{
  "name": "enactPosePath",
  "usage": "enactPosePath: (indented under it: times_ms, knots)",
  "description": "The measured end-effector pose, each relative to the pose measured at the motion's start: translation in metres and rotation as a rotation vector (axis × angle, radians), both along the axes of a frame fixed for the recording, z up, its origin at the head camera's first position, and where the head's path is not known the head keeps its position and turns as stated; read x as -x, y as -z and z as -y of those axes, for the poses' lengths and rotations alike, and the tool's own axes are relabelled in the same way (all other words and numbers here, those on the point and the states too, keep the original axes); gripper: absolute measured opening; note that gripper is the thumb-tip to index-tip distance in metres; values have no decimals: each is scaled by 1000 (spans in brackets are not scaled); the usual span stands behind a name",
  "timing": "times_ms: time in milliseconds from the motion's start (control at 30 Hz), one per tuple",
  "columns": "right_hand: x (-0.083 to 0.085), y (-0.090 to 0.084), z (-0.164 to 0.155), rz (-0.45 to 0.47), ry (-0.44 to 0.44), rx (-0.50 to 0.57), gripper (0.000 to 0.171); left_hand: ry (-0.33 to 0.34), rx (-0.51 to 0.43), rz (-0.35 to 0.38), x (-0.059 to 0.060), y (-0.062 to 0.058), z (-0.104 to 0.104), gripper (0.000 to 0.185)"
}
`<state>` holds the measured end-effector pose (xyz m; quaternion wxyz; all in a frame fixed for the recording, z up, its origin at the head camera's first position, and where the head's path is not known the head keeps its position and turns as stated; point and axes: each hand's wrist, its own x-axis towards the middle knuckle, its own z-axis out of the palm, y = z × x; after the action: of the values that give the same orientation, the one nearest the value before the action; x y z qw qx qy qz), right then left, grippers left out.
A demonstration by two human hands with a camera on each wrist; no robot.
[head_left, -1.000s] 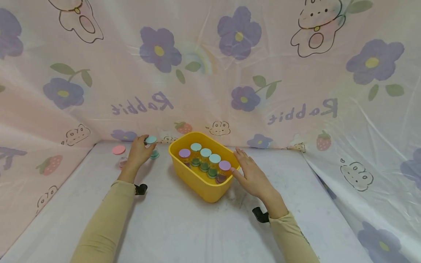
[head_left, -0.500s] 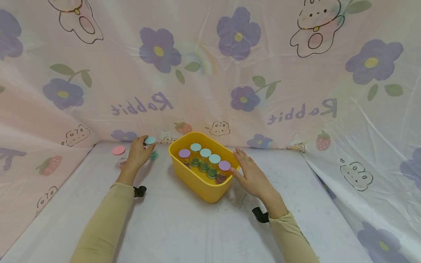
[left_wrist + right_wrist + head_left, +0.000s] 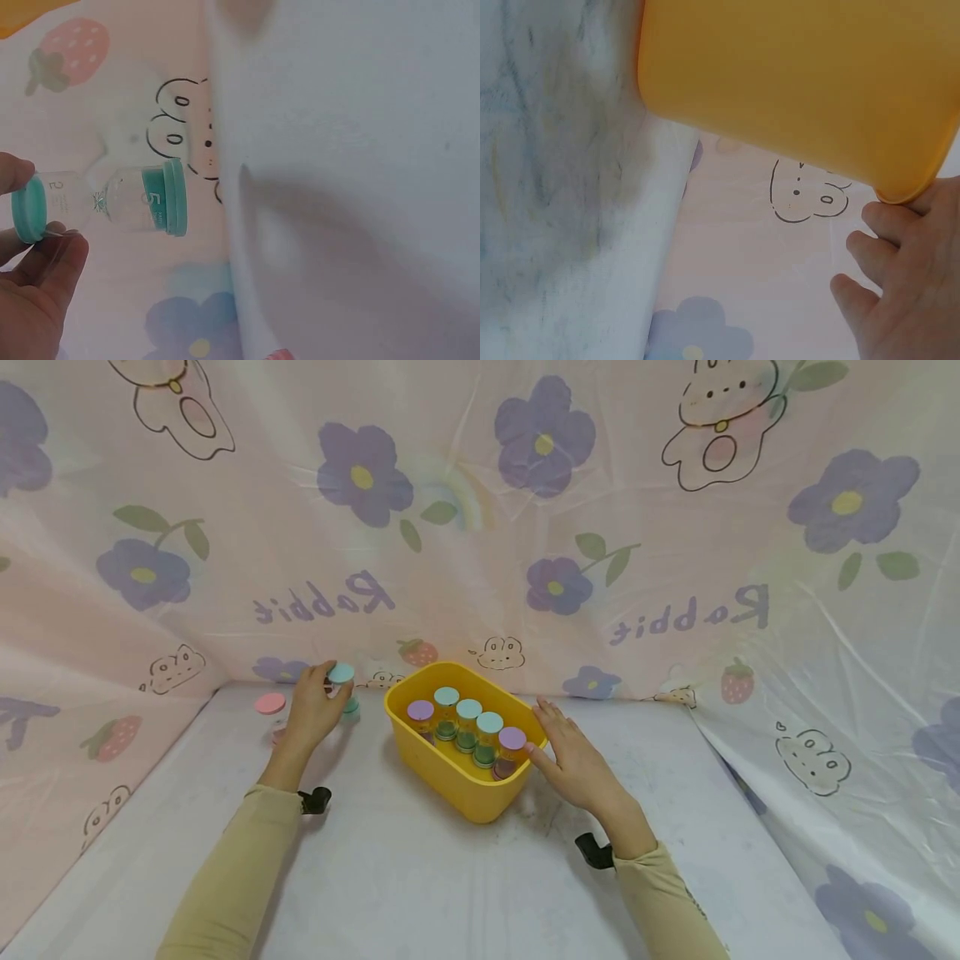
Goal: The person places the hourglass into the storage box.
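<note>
My left hand [image 3: 315, 706] pinches a sand timer by its upper teal cap [image 3: 341, 673]. In the left wrist view the sand timer [image 3: 139, 201] is clear glass with teal sand and teal ends, held upright, its base raised off the tabletop. Left of it stands a pink-capped sand timer [image 3: 271, 703], partly hidden by the hand. A yellow basket [image 3: 450, 777] sits at the middle, holding several sand timers with blue and purple caps. My right hand [image 3: 573, 760] rests with extended fingers along the basket's right rim; in the right wrist view those fingers [image 3: 877, 259] touch its corner.
A white-covered table [image 3: 405, 893] lies under everything. Behind it and at both sides hangs a pink printed curtain [image 3: 450, 552] with flowers and rabbits. A black wrist-camera mount [image 3: 315, 800] sits at the left wrist, another mount [image 3: 595, 850] at the right.
My left hand has risen slightly, lifting the teal-capped sand timer with it. The right hand and the basket have stayed in place.
</note>
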<state>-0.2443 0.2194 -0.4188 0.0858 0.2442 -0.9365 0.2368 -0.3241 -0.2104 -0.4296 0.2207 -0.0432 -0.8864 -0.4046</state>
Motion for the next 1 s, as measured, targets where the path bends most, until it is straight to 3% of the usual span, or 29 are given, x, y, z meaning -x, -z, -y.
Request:
enactPosePath:
  times_ms: [267, 500, 1000]
  knots:
    - [0, 0, 0, 0, 3, -7, 74, -25, 6, -59, -8, -13, -6, 56]
    - [1, 1, 0, -4, 3, -5, 74, -7, -20, -101, -19, -29, -12, 55]
    - [1, 1, 0, 6, 5, -4, 73, 38, -18, -309, -37, -55, -30, 51]
